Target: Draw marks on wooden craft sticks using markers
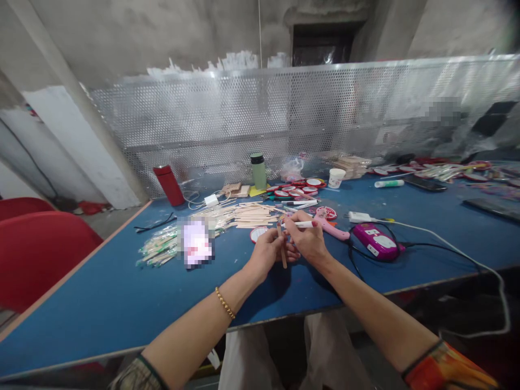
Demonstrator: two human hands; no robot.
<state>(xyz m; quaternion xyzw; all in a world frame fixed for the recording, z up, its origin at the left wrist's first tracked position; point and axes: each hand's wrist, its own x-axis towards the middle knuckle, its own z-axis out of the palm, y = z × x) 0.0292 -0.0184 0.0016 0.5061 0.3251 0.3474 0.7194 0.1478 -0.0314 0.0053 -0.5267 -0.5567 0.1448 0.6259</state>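
Observation:
My left hand [270, 250] is closed around a wooden craft stick [283, 257] that stands nearly upright above the blue table [122, 292]. My right hand [305, 238] is closed on a white marker pen [301, 223], whose tip is at the top of the stick. The two hands touch near the table's middle. A pile of wooden sticks [252, 214] lies just beyond them. A round red-and-white disc [257, 233] lies beside my left hand.
A pink glue gun [331, 227] and a magenta device [376, 241] with black and white cables lie to the right. A red flask [168, 185], green bottle [258, 170], paper cup [336, 177] and several red discs [298, 188] stand farther back. Bagged sticks [158, 248] lie left.

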